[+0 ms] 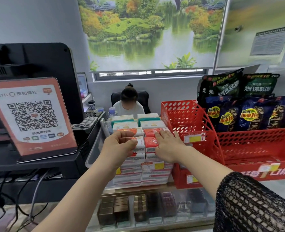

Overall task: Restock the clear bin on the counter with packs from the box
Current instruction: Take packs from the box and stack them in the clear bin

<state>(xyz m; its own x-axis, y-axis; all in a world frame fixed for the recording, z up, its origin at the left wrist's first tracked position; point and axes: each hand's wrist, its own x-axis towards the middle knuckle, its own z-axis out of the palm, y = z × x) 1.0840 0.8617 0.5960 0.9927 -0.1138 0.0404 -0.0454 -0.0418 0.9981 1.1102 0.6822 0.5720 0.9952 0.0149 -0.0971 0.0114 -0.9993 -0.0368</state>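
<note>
The clear bin (95,148) stands on the counter, filled with stacked red-and-white packs (151,133), with green-and-white packs (148,118) at its far end. My left hand (120,144) pinches a red-and-white pack (139,143) in the near left column, thumb and fingers curled round its edge. My right hand (168,144) lies flat with straight fingers on the packs of the right column. The box is not in view.
A red perforated rack (195,129) with dark snack bags (248,111) stands right of the bin. On the left are a QR-code stand (33,118), a black monitor (38,64) and cables. A person sits behind the counter. Boxes show under the glass.
</note>
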